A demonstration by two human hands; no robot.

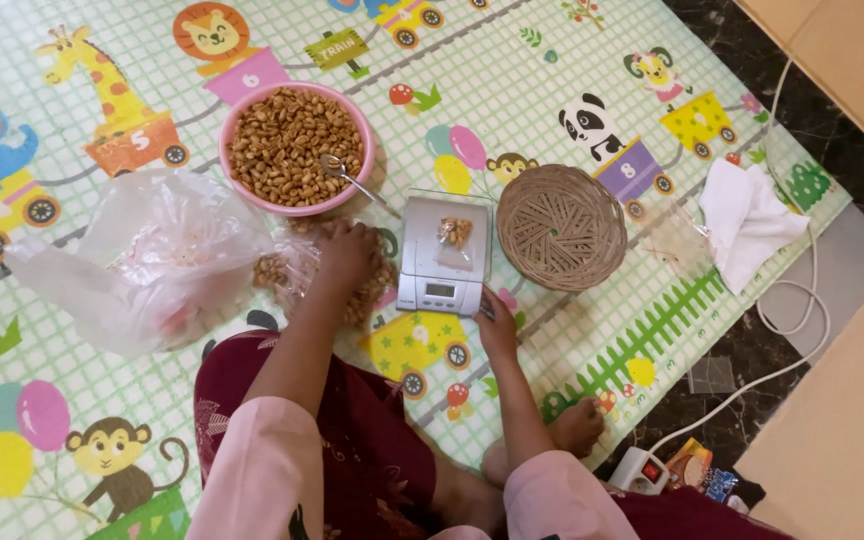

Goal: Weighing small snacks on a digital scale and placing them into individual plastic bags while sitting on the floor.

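Observation:
I sit on a play mat printed with animals. My left hand [344,255] rests on a clear plastic bag of brown nuts [287,272] lying on the mat, fingers spread over it. My right hand [497,322] touches the front right corner of a small white digital scale [444,252]. A small clear packet of nuts [456,233] lies on the scale's tray. Behind the bag stands a pink bowl [297,148] full of the same nuts, with a metal spoon [344,172] lying in it.
An empty woven basket [561,227] sits right of the scale. A large crumpled clear plastic bag [142,262] lies at the left. A white cloth [750,220], white cable [802,300] and a power strip [640,468] are at the mat's right edge.

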